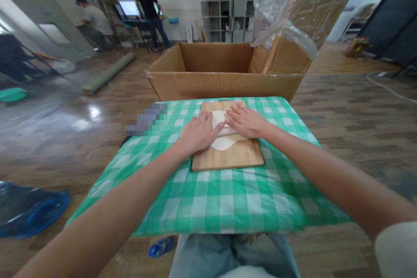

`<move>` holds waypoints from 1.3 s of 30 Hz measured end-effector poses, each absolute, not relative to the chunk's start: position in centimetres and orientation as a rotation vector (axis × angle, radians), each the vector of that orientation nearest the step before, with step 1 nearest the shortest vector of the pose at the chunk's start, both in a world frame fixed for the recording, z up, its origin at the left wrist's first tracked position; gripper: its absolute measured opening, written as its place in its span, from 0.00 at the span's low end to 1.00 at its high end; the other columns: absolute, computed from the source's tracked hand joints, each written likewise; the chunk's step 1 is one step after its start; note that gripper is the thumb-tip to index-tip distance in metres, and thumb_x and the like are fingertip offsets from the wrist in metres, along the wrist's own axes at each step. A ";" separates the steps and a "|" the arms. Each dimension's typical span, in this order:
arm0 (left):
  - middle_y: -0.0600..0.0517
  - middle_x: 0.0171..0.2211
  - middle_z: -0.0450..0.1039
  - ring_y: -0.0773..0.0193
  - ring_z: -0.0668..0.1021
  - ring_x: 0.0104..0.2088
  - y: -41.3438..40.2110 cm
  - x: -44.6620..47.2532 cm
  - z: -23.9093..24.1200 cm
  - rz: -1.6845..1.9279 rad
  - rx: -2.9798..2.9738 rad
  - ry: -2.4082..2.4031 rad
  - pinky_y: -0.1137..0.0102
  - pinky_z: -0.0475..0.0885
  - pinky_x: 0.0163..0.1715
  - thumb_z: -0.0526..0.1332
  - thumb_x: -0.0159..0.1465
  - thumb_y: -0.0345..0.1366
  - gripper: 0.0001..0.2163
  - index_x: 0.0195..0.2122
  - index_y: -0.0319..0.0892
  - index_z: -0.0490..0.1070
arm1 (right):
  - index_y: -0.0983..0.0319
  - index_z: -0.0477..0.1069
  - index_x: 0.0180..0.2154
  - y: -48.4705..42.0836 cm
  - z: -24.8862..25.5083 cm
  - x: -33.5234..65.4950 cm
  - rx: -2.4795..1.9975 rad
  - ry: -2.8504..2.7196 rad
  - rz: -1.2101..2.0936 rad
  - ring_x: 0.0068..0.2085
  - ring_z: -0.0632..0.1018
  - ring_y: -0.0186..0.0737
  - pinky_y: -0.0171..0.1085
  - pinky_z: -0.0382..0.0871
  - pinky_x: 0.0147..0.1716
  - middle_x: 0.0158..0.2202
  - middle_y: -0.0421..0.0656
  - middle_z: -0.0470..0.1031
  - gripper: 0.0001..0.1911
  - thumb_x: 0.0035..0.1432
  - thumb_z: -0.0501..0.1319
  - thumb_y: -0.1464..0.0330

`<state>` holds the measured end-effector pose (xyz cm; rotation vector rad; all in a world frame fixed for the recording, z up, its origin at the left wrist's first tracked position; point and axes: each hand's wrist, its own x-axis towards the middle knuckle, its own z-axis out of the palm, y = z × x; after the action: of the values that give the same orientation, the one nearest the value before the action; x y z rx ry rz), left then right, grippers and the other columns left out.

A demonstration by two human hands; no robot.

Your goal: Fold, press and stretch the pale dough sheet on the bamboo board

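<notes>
Head view shows 2 hands flat on a white sheet of dough [220, 141]. Left hand [198, 133] presses down with fingers spread, grasping nothing. Right hand [246, 120] lies flat too, fingers resting on the folded part, likely to keep the fold from springing back. The dough sits on a wooden board [228, 158] near the far edge of the table with the green checked cloth [211, 200]. Behind the far edge stands an open cardboard box [221, 71] with a clear plastic bag [286, 4].
</notes>
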<state>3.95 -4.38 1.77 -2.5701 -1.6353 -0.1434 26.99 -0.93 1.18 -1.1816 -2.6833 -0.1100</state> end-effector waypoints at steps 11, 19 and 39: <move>0.35 0.75 0.45 0.47 0.48 0.76 -14.6 3.3 1.0 -0.355 -2.708 -1.356 0.53 0.45 0.73 0.47 0.71 0.59 0.41 0.74 0.30 0.46 | 0.74 0.48 0.73 -12.3 2.1 28.8 -1.140 -2.702 0.024 0.76 0.46 0.56 0.57 0.47 0.72 0.75 0.59 0.45 0.46 0.72 0.44 0.45; 0.38 0.72 0.56 0.42 0.60 0.72 -5.1 4.0 2.1 -0.138 -2.703 -1.580 0.48 0.60 0.66 0.36 0.75 0.55 0.33 0.71 0.38 0.58 | 0.63 0.63 0.68 -2.4 1.4 27.4 -1.230 -2.739 0.016 0.72 0.60 0.55 0.59 0.48 0.72 0.70 0.50 0.65 0.38 0.75 0.34 0.49; 0.35 0.75 0.45 0.46 0.48 0.76 -14.3 3.7 1.0 -0.366 -2.708 -1.347 0.52 0.49 0.73 0.49 0.70 0.59 0.42 0.74 0.30 0.47 | 0.70 0.44 0.75 -12.8 1.9 29.0 -1.141 -2.685 0.044 0.75 0.48 0.57 0.57 0.49 0.72 0.75 0.56 0.46 0.46 0.71 0.47 0.45</move>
<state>3.74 -14.32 0.95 -2.7080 -1.3473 -0.3661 28.98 -12.82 1.90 -1.1405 -2.6847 0.0442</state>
